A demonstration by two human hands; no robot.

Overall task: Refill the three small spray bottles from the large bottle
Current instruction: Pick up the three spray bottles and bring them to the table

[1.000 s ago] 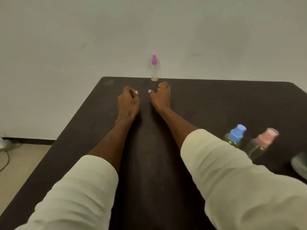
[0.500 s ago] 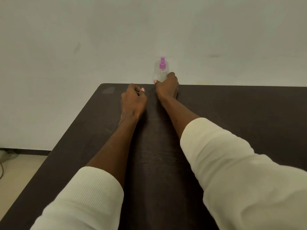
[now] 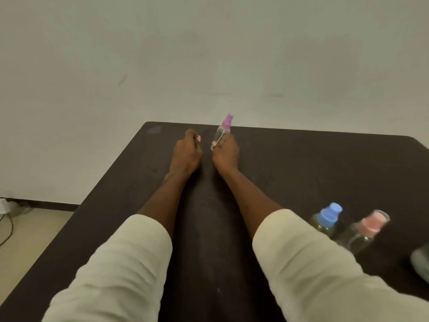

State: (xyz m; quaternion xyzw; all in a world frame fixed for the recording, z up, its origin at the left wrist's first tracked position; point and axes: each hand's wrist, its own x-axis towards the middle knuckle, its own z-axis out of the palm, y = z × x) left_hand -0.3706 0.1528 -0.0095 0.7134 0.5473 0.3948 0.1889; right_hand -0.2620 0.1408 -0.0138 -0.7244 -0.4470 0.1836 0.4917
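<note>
1. the purple-capped spray bottle (image 3: 222,132) is at the far edge of the dark counter (image 3: 313,163), tilted, cap on, and it looks clear and empty.
2. the right hand (image 3: 225,152) has its fingers wrapped round the bottle's lower body; the left hand (image 3: 186,152) rests just beside it, fingers curled, holding nothing.
3. near the right sleeve stand a blue-capped bottle (image 3: 326,218) and a pink-capped spray bottle (image 3: 366,231), both capped.
4. i judge the refilling hasn't begun: no cap is off and all three remain to be filled.
</note>
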